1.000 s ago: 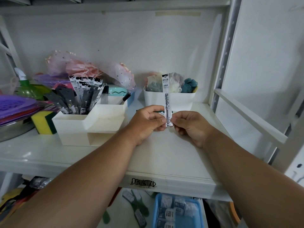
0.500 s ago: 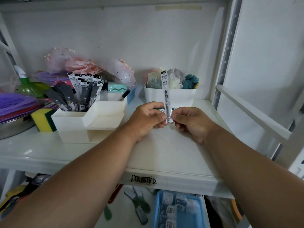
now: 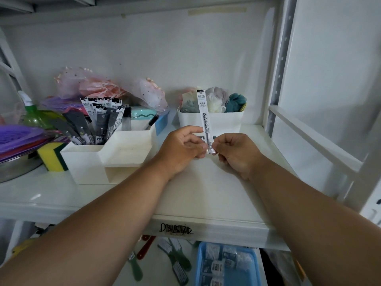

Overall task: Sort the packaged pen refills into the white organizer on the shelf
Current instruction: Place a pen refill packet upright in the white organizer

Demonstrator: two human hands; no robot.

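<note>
A long white packaged pen refill stands upright above the middle of the white shelf. My left hand and my right hand both pinch its lower end, one from each side. To the left sits the white stepped organizer. Its rear left compartment holds several packaged refills standing up, some with dark wrappers, some white. The organizer's front tray and lower slot show nothing inside.
A white bin of cloth items stands behind my hands. At the left are a yellow-green sponge, purple lids, a metal bowl and pink mesh bags. The shelf's upright post is at right. A blue tray lies below.
The refill and both hands stay together at the same spot; only the view has shifted slightly.
</note>
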